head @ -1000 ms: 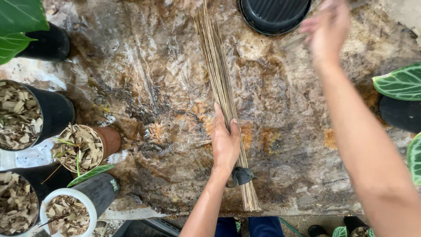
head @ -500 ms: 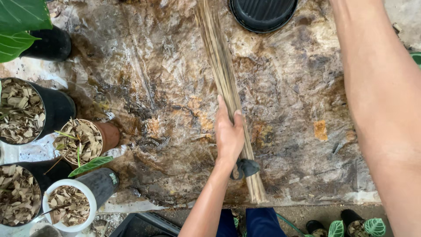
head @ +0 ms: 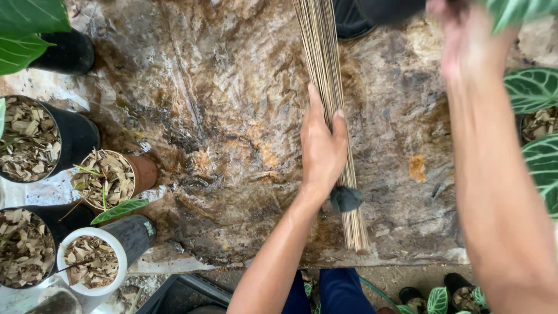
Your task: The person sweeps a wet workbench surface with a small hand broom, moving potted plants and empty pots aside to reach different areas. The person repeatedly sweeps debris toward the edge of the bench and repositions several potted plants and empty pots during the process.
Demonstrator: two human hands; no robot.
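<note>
My left hand [head: 321,152] grips a long bundle of thin brown sticks [head: 325,70], a broom that lies on the stained brown sheet [head: 232,116]. A dark band [head: 346,199] ties the bundle just below my hand. My right hand [head: 459,40] is blurred at the top right, closed on the edge of a black pot [head: 389,9]. A striped green leaf [head: 517,10] shows beside that hand. A second black pot [head: 347,23] lies partly under the first at the top edge.
Pots filled with dry wood chips stand at the left: black ones [head: 35,139], a terracotta one [head: 113,177] and a white-rimmed one [head: 93,261]. Large green leaves [head: 29,29] hang top left. Striped-leaf plants [head: 537,116] crowd the right edge. A dark crate [head: 186,293] sits below.
My right arm has drawn back from beyond the top edge, and the hand is now in view with a black pot and a leaf. The left hand stays on the sticks.
</note>
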